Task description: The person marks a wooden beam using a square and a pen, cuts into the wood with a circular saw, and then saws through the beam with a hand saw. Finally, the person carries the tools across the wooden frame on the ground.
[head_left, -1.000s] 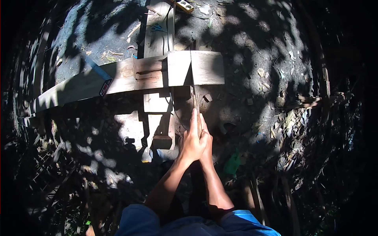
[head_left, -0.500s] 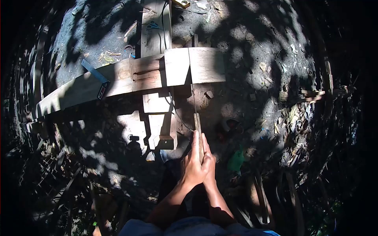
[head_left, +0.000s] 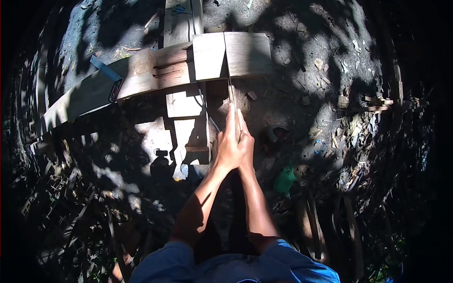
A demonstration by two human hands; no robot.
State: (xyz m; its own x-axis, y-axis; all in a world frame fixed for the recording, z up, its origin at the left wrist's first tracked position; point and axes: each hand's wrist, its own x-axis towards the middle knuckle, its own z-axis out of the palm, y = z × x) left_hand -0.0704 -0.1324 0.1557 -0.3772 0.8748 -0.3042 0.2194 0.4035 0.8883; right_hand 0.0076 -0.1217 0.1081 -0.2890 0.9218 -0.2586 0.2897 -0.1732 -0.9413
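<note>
Both hands are pressed together around the long wooden handle (head_left: 231, 96) of a saw. My left hand (head_left: 229, 148) wraps it from the left, and my right hand (head_left: 245, 146) closes on it from the right. The thin blade runs away from me into a dark cut line across a wide plank (head_left: 250, 54). This pale plank lies crosswise, with a notched reddish section (head_left: 173, 68) to the left of the cut. Most of the blade is hidden in the cut.
A blue-bladed try square (head_left: 107, 73) rests on the plank's left part. Beneath the plank runs a lengthwise board (head_left: 177, 30) with blue scissors (head_left: 179, 9) on it. A green bag (head_left: 285, 180) and wood scraps (head_left: 377, 101) lie on the ground at the right.
Both hands and the saw handle have moved forward, closer to the plank, and less blade shows. The whole view has shifted, so the plank appears higher.
</note>
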